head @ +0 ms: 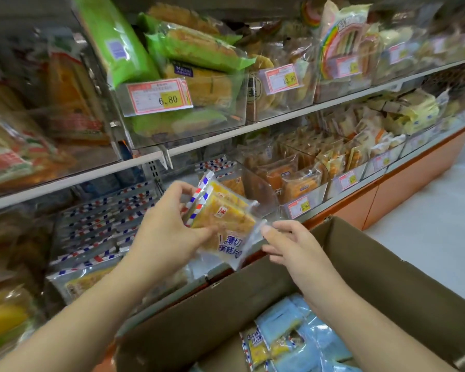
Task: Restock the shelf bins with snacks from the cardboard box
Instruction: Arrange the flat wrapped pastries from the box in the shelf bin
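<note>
Snack packets (223, 218), clear plastic with a red-and-blue striped edge and yellow cake slices inside, are held as a small stack above the lower shelf bin, just in front of the open brown cardboard box (373, 267). In the head view, the left hand (167, 226) has its thumb and fingers curled round the striped end of the stack, which keeps the packets squared together and upright enough to slot in. The right hand (287, 245) pinches the clear lower corner of the front packet between thumb and forefinger, probably to steady or align it before it goes in. Below and to the left, the clear plastic shelf bin (100, 226) already holds rows of the same striped packets standing on edge, so the held ones likely belong there. More striped yellow and pale blue packets (287, 336) lie loose in the box bottom, so the restocking seems unfinished. A pink price tag (160, 96) marks a bin on the shelf above.
</note>
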Tool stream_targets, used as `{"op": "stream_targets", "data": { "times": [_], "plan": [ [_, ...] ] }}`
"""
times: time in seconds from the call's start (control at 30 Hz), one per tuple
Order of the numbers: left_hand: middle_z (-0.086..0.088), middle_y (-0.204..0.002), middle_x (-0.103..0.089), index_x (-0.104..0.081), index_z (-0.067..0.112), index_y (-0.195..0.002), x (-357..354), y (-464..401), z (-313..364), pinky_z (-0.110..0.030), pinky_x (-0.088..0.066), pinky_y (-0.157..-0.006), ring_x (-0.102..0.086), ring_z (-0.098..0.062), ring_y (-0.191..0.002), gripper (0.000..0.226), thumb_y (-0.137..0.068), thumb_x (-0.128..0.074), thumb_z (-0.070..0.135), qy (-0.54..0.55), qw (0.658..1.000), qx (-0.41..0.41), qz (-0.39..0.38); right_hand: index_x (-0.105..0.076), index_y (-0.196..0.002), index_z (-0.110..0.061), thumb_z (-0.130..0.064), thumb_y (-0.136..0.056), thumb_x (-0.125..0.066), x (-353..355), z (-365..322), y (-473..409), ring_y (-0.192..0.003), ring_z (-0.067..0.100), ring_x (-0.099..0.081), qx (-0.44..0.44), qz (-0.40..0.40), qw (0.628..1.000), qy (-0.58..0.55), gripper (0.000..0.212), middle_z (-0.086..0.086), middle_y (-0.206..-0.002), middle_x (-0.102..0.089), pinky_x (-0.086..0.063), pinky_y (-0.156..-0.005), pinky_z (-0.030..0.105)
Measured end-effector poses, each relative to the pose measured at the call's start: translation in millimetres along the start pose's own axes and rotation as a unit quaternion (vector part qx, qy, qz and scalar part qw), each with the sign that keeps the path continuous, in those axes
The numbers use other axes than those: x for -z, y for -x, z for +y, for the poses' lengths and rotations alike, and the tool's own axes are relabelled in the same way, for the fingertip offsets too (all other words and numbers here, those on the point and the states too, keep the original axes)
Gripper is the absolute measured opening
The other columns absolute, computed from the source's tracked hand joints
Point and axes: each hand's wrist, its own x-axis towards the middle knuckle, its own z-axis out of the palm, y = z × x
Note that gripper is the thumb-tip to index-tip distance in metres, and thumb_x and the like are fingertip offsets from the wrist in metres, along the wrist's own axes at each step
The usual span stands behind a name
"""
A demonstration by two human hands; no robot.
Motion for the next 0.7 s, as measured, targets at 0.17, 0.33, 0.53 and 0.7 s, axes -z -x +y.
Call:
{"op": "stream_targets", "data": {
  "times": [0.17,0.33,0.53,0.7],
  "plan": [
    [0.008,-0.102,-0.071,-0.057,0.030,-0.123,8,-56,-11,-0.042,-0.058,-0.076,-0.067,-0.017,-0.092,0.046,-0.086,-0.077,0.013,-0.281,0.945,-0.169,0.013,-0.058,-0.117,-0.042,-0.051,-0.097,-0.068,-1,6,-12,-0.109,0.009,-0.068,0.023,0.002,0.998,0.050,0.024,-0.012,-0.112,-0.071,-0.054,-0.102,0.042],
    [-0.003,-0.085,-0.064,-0.050,0.025,-0.093,0,-101,-26,-0.044,-0.057,-0.063,-0.063,-0.026,-0.076,0.020,-0.087,-0.065,0.014,-0.410,0.907,-0.091,-0.019,-0.051,-0.130,-0.037,-0.039,-0.102,-0.065,-6,-5,-25,-0.116,0.000,-0.059,0.077,-0.009,0.987,0.140,0.032,-0.019,-0.122,-0.062,-0.048,-0.092,0.019],
    [0.001,-0.118,-0.072,-0.060,0.033,-0.125,-21,-149,-53,-0.037,-0.062,-0.081,-0.071,-0.022,-0.095,0.036,-0.092,-0.075,0.037,-0.356,0.932,-0.015,-0.064,-0.031,-0.161,-0.036,-0.033,-0.103,-0.066,3,-11,-88,-0.154,0.007,-0.028,0.178,0.006,0.941,0.288,0.068,-0.018,-0.166,-0.029,-0.027,-0.122,0.029],
    [-0.011,-0.124,-0.070,-0.064,0.016,-0.123,-22,-188,-76,-0.034,-0.055,-0.081,-0.063,-0.025,-0.095,0.046,-0.085,-0.085,0.032,-0.377,0.921,0.036,-0.087,-0.007,-0.168,-0.036,-0.041,-0.099,-0.070,4,22,-131,-0.162,0.012,-0.004,0.170,-0.013,0.917,0.360,0.093,-0.019,-0.175,0.003,-0.019,-0.131,0.040]
  ]
}}
